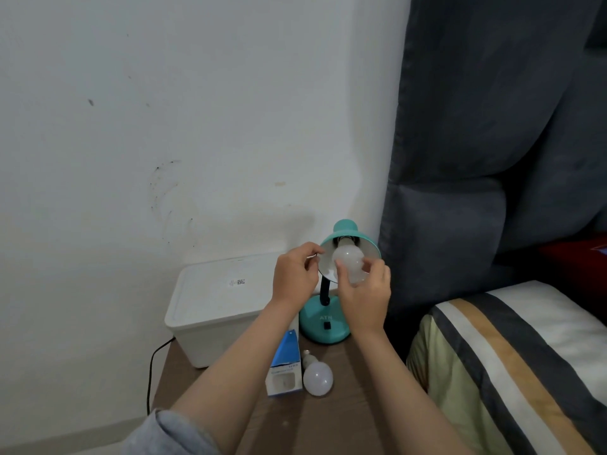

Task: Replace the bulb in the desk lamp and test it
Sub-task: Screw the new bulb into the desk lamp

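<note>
A teal desk lamp (323, 326) stands on a brown bedside table (345, 418), its shade (368, 246) tipped towards me. A white bulb (348, 257) sits in the shade's socket. My right hand (364, 297) grips that bulb from below with its fingertips. My left hand (295, 274) pinches the left rim of the shade. A second white bulb (317, 377) lies loose on the table in front of the lamp, beside a blue and white bulb box (285, 369). The lamp's black switch (326, 326) shows on its base.
A white lidded plastic box (216, 310) stands at the left of the table against the wall. A black cable (154, 362) hangs off the table's left edge. A dark grey padded headboard (460, 208) and a striped pillow (525, 356) lie to the right.
</note>
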Available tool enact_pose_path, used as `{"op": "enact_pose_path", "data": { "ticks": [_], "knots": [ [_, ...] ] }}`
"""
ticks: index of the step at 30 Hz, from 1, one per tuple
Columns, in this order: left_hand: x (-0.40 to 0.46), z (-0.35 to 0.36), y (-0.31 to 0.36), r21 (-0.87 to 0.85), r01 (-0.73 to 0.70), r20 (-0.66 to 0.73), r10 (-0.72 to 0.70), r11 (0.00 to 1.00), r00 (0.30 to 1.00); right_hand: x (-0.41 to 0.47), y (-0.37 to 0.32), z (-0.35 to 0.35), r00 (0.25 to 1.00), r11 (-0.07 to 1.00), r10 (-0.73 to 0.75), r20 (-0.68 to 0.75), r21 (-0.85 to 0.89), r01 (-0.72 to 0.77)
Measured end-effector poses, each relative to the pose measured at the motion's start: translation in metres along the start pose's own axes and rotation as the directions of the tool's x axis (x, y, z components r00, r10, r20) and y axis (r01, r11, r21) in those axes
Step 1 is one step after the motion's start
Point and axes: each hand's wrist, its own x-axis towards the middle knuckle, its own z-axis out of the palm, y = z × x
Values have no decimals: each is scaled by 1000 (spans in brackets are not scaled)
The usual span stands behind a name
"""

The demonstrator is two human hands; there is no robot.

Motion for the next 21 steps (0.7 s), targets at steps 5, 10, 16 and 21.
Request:
{"op": "enact_pose_path", "data": {
  "ticks": [5,10,16,21],
  "knots": [
    [-1,1,0,-1,1,4,-1,1000,1000,-5,4,2,996,996,-84,16,43,83],
    [-2,0,1,-2,0,-1,0,1000,1000,-8,3,2,998,998,-45,37,41,43],
    [-3,0,0,-10,1,4,-1,1000,1000,-4,-4,3,1000,1000,-5,-9,15,5],
    [-3,1,0,-14,13,1,-13,1000,1000,-11,6,5,991,990,-131,32,64,129]
  ]
}}
